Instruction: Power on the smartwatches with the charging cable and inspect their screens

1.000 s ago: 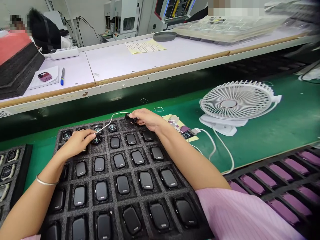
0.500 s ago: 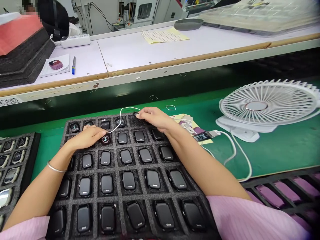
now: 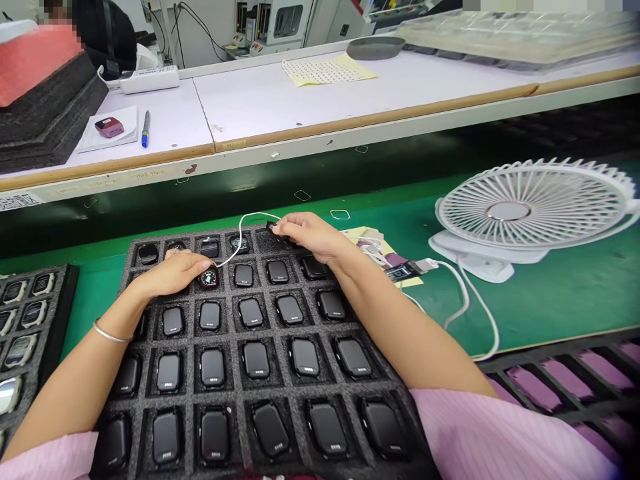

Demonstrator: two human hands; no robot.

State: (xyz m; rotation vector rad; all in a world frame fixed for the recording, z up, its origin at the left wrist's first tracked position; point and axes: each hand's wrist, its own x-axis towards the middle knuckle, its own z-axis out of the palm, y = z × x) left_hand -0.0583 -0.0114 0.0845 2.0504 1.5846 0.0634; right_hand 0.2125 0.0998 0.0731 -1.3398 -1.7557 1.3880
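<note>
At three o'clock, white fan; on the pale shelf, dotted yellow sheet at twelve, dark oval dish toward one, blue-ended pen and white power strip at ten.

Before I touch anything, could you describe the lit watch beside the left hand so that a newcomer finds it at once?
Find the black foam tray in the middle, then the left hand over its far part. The watch is immediately right of it, where the white cable comes down. It shows a lit dial; the device to its right is dark.
</note>
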